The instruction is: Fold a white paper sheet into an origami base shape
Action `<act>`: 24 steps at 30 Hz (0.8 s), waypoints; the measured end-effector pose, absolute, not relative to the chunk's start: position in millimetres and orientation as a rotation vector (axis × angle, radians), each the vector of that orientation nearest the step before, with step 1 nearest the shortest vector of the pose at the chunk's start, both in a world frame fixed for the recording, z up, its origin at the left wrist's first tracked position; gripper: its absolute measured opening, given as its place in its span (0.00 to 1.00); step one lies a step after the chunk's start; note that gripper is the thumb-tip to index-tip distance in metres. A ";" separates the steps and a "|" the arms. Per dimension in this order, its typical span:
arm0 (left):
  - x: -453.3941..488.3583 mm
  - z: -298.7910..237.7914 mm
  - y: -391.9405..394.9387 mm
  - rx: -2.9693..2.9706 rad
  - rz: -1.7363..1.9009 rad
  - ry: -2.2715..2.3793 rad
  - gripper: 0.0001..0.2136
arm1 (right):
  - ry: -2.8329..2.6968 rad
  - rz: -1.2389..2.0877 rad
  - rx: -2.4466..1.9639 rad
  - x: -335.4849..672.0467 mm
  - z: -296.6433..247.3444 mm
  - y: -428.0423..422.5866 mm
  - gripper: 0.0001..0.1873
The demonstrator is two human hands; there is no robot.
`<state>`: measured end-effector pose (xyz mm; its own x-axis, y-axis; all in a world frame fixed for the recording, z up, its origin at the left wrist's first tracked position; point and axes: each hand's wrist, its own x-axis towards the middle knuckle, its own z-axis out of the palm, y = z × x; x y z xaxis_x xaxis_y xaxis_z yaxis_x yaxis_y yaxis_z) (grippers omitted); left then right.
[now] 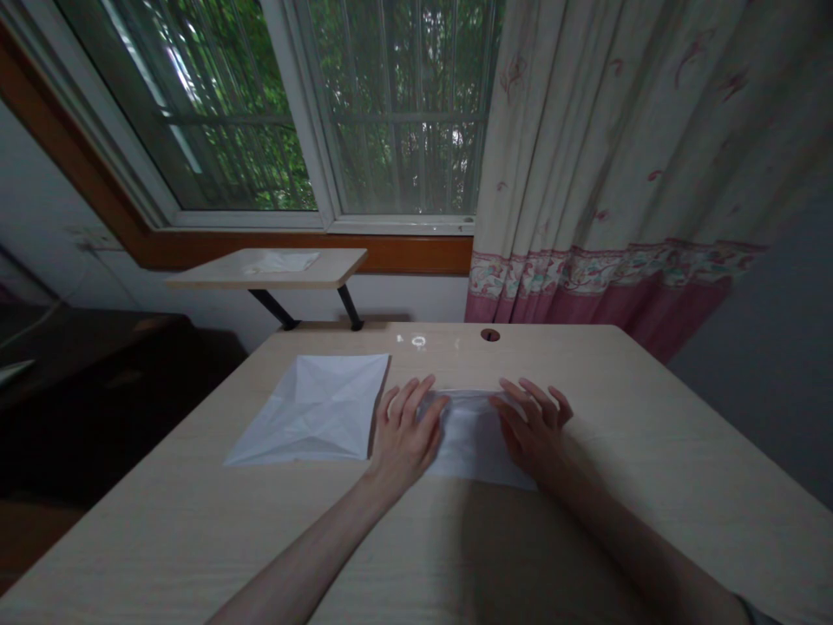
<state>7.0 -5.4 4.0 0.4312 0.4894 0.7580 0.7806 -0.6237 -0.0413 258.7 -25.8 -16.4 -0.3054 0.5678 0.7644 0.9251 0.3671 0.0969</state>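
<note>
A white sheet of thin paper [475,447] lies on the desk directly in front of me, and a crease or fold runs along its far edge. My left hand [409,427] rests over the paper's left side, fingers apart and thumb near the far left corner. On the opposite side, my right hand [532,425] lies over the right part with its fingers spread and curved. Both palms hide the side edges of the sheet. Left of my left hand lies another white sheet [325,404], flat, with crossing creases.
The pale wooden desk [364,555] has a round cable hole [490,335] near its back edge. A small raised shelf [227,269] at back left bears a crumpled white piece [286,261]. Behind are a barred window [396,113] and a long curtain [586,174].
</note>
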 end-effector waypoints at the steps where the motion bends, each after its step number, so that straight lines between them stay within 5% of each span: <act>1: 7.4 3.0 -5.1 -2.308 -1.011 -1.100 0.17 | -2.000 -0.700 -1.301 257.7 -15.7 -25.7 0.22; 9: 9.0 -0.1 -2.9 -2.355 -0.924 -1.098 0.22 | -2.075 -0.551 -1.397 252.7 -16.6 -23.1 0.31; 24: 9.4 -9.7 6.8 -2.624 -0.546 -1.109 0.22 | -2.185 -0.473 -1.489 257.0 -36.5 -15.7 0.19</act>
